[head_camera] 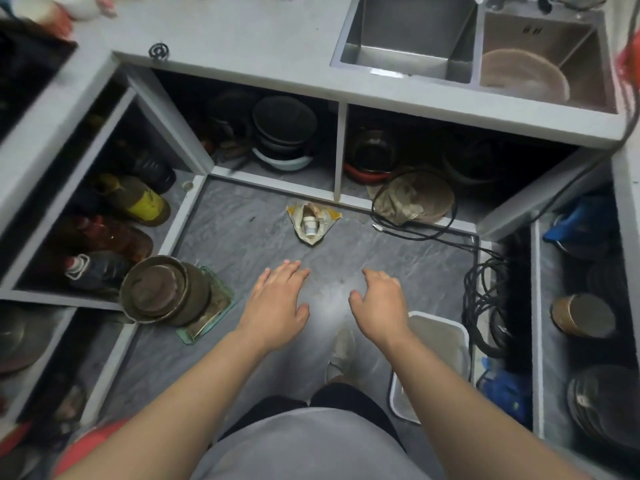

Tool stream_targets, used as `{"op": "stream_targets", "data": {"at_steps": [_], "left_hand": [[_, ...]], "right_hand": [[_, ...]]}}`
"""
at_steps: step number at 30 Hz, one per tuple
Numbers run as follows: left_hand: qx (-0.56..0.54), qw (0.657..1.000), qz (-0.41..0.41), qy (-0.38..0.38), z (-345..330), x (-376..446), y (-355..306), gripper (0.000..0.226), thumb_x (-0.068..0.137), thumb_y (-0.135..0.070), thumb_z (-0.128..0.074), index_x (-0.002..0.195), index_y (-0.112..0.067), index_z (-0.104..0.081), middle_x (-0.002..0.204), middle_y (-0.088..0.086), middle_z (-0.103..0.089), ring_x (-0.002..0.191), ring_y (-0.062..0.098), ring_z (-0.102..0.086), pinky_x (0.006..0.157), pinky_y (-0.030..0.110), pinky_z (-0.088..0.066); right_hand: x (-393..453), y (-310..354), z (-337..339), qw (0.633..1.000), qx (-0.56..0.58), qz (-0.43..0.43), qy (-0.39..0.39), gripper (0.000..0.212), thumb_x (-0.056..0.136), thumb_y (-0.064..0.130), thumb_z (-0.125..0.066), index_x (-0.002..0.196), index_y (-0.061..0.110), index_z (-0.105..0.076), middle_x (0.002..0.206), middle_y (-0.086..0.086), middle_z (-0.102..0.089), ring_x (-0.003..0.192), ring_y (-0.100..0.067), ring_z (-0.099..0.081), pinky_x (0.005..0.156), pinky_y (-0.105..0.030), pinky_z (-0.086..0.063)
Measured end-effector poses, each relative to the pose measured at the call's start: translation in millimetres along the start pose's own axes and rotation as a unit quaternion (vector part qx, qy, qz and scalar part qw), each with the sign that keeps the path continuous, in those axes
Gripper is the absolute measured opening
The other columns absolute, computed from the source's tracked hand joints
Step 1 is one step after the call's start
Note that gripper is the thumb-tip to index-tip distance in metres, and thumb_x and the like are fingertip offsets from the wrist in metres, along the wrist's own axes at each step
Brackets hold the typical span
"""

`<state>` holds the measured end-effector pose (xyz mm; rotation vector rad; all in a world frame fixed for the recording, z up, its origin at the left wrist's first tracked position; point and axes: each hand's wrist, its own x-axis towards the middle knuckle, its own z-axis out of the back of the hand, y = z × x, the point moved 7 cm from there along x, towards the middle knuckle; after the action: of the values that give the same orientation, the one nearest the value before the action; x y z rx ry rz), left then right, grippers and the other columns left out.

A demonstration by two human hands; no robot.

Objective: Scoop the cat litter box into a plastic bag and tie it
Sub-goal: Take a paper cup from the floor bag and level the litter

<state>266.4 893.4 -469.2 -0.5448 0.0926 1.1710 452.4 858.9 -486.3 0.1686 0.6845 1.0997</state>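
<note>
Left hand (pixel 277 299) stretched forward over the grey floor (pixel 242 233), palm down, fingers straight and spread, grasping nothing. Right hand (pixel 379 299) held out beside it, fingers loosely bent, likewise released and empty. Both hands apart from each other and from everything around them.

Litter box (pixel 446 341), a pale rectangular tray, on the floor at near right, just beside and partly hidden under the right forearm; contents too blurred to tell. No sure sight of a plastic bag for the task.

Farther off, in the middle of the floor by the cupboard base, an open paper bag (pixel 311 221) with a small white bottle inside. At left, a stack of round metal dishes (pixel 162 289) resting on a greenish glass tray (pixel 211 313). Black cable (pixel 485 292) coiled at right, running along the floor toward the shelves. Open shelves below the desk (pixel 242 39) crowded with pots, bowls and bottles. Double steel sink (pixel 408 39) set in the desk at far right, a round bowl in its right basin. A shoe visible between the forearms.
</note>
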Motion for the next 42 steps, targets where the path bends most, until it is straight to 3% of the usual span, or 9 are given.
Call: {"op": "stream_targets", "data": {"at_steps": [11, 20, 25, 28, 32, 35, 38, 42], "left_hand": [[-0.016, 0.998, 0.052, 0.013, 27.1, 114.3, 48.9, 0.068, 0.093, -0.031, -0.057, 0.156, -0.024, -0.033, 0.166, -0.004, -0.026, 0.155, 0.014, -0.015, 0.127, 0.042, -0.009], [-0.027, 0.998, 0.035, 0.05, 32.0, 227.6, 135.1, 0.068, 0.095, -0.03, -0.057, 0.157, -0.025, -0.03, 0.166, -0.005, -0.023, 0.154, 0.013, -0.014, 0.127, 0.04, -0.006], [-0.012, 0.996, 0.018, 0.086, 11.1, 300.3, 187.5, 0.067, 0.097, -0.033, -0.057, 0.157, -0.027, -0.029, 0.167, -0.002, -0.022, 0.155, 0.018, -0.015, 0.127, 0.043, -0.01], [0.0, 0.995, 0.009, 0.098, -23.1, 342.5, 216.1, 0.063, 0.095, -0.033, -0.057, 0.155, -0.026, -0.036, 0.164, 0.003, -0.029, 0.151, 0.024, -0.025, 0.125, 0.046, -0.02], [0.008, 0.994, 0.008, 0.109, -97.8, 401.4, 255.9, 0.051, 0.091, -0.035, -0.051, 0.138, -0.018, -0.057, 0.148, 0.014, -0.049, 0.132, 0.035, -0.049, 0.109, 0.048, -0.042], [0.027, 0.995, 0.001, 0.096, -164.5, 442.0, 285.7, 0.057, 0.086, -0.04, -0.041, 0.134, -0.019, -0.061, 0.144, 0.015, -0.055, 0.131, 0.035, -0.053, 0.108, 0.048, -0.043], [0.01, 0.997, -0.009, 0.081, -231.8, 481.7, 313.6, 0.072, 0.083, -0.049, -0.027, 0.124, -0.005, -0.067, 0.13, 0.025, -0.061, 0.121, 0.041, -0.059, 0.102, 0.052, -0.046], [0.037, 0.997, -0.047, 0.044, -292.2, 526.6, 340.5, 0.053, 0.087, -0.035, -0.055, 0.136, -0.014, -0.058, 0.143, 0.016, -0.056, 0.132, 0.036, -0.053, 0.109, 0.049, -0.044]], "right_hand": [[133.8, 47.5, 0.7, 0.998, 0.033, 0.009, 0.054, 0.053, 0.094, 0.024, -0.056, 0.145, 0.01, -0.048, 0.135, -0.012, -0.06, 0.127, -0.027, -0.054, 0.105, -0.038, -0.046], [237.4, 90.1, -45.9, 0.996, 0.021, -0.044, 0.069, 0.042, 0.095, 0.022, -0.057, 0.133, 0.005, -0.054, 0.121, -0.017, -0.067, 0.113, -0.034, -0.061, 0.092, -0.038, -0.05], [304.1, 101.3, -95.0, 0.992, 0.034, -0.088, 0.089, 0.043, 0.095, 0.023, -0.056, 0.135, 0.007, -0.053, 0.124, -0.019, -0.066, 0.118, -0.036, -0.06, 0.097, -0.041, -0.051], [343.8, 97.3, -138.9, 0.991, 0.022, -0.079, 0.108, 0.044, 0.095, 0.019, -0.057, 0.136, 0.007, -0.053, 0.125, -0.019, -0.065, 0.119, -0.035, -0.06, 0.1, -0.04, -0.05], [400.4, 70.1, -222.1, 0.989, 0.008, -0.054, 0.141, 0.044, 0.095, 0.018, -0.058, 0.137, 0.006, -0.054, 0.129, -0.02, -0.064, 0.12, -0.036, -0.059, 0.1, -0.039, -0.049], [441.0, 41.3, -280.4, 0.986, -0.006, -0.042, 0.158, 0.041, 0.096, 0.017, -0.057, 0.135, 0.005, -0.056, 0.128, -0.02, -0.063, 0.12, -0.038, -0.058, 0.099, -0.037, -0.045], [483.8, 12.2, -332.0, 0.989, -0.009, -0.038, 0.145, 0.039, 0.095, 0.014, -0.056, 0.133, 0.007, -0.055, 0.121, -0.021, -0.064, 0.113, -0.039, -0.059, 0.092, -0.038, -0.047], [538.6, -18.8, -394.8, 0.991, -0.016, -0.025, 0.13, 0.041, 0.095, 0.024, -0.056, 0.135, 0.012, -0.055, 0.126, -0.015, -0.064, 0.114, -0.034, -0.06, 0.094, -0.035, -0.048]]}}
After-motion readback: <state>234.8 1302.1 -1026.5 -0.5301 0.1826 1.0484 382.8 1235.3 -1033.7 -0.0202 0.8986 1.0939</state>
